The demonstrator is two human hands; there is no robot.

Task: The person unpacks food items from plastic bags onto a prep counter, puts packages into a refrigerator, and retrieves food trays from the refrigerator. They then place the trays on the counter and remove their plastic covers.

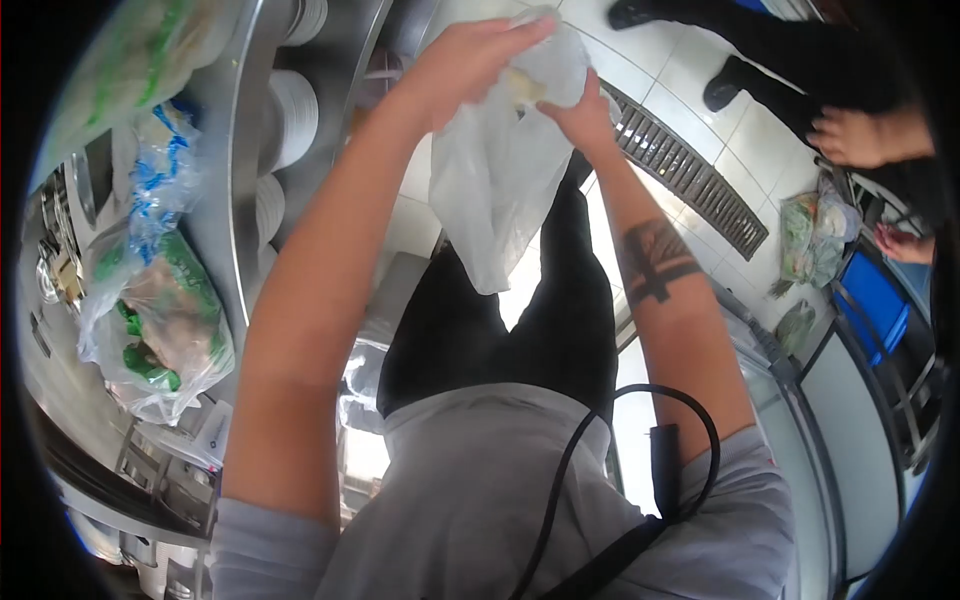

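Observation:
A translucent white plastic bag (490,170) hangs from both my hands above my legs, its mouth toward the top. My left hand (470,65) grips the upper left side of the rim, fingers pressed on the plastic. At the right side of the rim, my right hand (580,115) pinches the bag between thumb and fingers. Something pale yellowish (524,88) shows through near the mouth, too unclear to name. The lower part of the bag hangs limp and narrows to a point.
On my left, stacked white plates (292,118) stand on a steel shelf (240,150), near a plastic bag of pale and green food (160,320). A floor grate (690,170) lies ahead right. Another person's hand (860,137) and bagged vegetables (815,235) are at right.

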